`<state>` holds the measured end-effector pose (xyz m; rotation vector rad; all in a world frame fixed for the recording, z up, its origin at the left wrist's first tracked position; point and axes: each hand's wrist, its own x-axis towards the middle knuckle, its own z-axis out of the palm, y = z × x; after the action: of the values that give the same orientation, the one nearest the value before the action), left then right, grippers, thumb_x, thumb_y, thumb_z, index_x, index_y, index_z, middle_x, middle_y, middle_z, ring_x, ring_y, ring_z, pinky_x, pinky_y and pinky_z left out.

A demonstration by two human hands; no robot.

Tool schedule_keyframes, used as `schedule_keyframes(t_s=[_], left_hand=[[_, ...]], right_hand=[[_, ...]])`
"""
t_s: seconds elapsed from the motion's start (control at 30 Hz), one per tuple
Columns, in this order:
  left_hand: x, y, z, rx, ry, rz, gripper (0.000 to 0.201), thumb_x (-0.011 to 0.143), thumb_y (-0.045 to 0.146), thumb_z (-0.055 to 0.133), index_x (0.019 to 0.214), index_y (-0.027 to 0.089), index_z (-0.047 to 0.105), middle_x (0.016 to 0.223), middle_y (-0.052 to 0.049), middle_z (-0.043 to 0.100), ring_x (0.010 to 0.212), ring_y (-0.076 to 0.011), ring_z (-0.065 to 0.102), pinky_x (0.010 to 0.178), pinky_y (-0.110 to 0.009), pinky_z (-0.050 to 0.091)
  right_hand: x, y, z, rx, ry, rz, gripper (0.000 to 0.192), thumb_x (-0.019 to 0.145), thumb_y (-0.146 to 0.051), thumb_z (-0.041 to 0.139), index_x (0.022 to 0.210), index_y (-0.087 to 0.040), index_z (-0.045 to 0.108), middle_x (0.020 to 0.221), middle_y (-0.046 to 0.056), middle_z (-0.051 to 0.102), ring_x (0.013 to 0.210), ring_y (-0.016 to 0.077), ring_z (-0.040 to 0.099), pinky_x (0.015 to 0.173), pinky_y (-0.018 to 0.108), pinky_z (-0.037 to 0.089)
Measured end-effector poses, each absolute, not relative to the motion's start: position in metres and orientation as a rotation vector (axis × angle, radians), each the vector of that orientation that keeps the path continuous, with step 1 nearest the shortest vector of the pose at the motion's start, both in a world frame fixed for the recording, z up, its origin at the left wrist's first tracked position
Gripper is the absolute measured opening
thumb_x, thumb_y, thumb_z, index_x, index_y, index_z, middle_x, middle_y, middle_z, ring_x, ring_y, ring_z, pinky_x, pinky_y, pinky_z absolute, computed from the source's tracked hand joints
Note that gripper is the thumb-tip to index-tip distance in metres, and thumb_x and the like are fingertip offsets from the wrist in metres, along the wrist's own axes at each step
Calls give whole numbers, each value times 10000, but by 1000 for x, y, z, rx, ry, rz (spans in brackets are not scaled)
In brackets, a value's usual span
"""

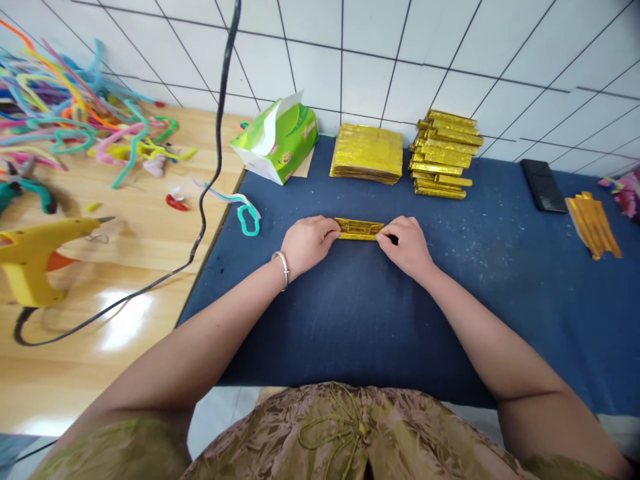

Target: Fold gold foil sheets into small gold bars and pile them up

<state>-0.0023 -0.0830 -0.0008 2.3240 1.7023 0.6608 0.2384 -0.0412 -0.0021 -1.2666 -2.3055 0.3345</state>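
Note:
A small strip of gold foil paper, folded along its length, lies on the dark blue table surface. My left hand pinches its left end between thumb and fingers. At the right end, my right hand holds the paper in the same kind of pinch. Just beyond my hands sits a stack of flat gold foil sheets. To the right of that stack is a pile of narrow folded gold strips.
A green tissue pack stands at the back left. On the wooden table lie a yellow glue gun, pliers and colourful pipe cleaners. A black cable hangs across. Far right are a phone and creased gold paper.

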Motion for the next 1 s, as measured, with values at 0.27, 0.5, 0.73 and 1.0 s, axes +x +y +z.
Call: schedule_keyframes(t_s=[0.27, 0.5, 0.73, 1.0], left_hand=[[4, -78, 5, 2274, 1836, 581, 105, 848, 285, 532, 876, 198, 584, 764, -6, 642, 633, -141, 570, 576, -253, 389], [2, -71, 3, 2282, 1863, 546, 118, 824, 318, 561, 840, 203, 585, 734, 0, 643, 599, -130, 558, 534, -239, 347], [4, -72, 3, 2277, 1875, 538, 98, 830, 301, 559, 845, 204, 553, 773, -8, 624, 629, -140, 558, 541, -247, 348], [4, -77, 2, 2554, 1666, 564, 133, 885, 180, 452, 932, 197, 575, 923, -51, 595, 805, -163, 545, 710, -285, 432]], right_hand=[[234, -41, -6, -1354, -2280, 255, 149, 774, -250, 556, 635, -210, 596, 727, 40, 569, 763, 193, 490, 722, 350, 378], [234, -39, -8, -1367, -2290, 207, 164, 761, -266, 572, 608, -208, 561, 712, 43, 553, 749, 194, 479, 704, 349, 369], [235, -39, -9, -1362, -2289, 184, 184, 761, -284, 587, 601, -209, 537, 706, 39, 551, 741, 192, 473, 696, 345, 362], [237, -41, -8, -1335, -2275, 185, 207, 792, -329, 592, 641, -213, 512, 720, 25, 555, 741, 189, 473, 721, 348, 355]])
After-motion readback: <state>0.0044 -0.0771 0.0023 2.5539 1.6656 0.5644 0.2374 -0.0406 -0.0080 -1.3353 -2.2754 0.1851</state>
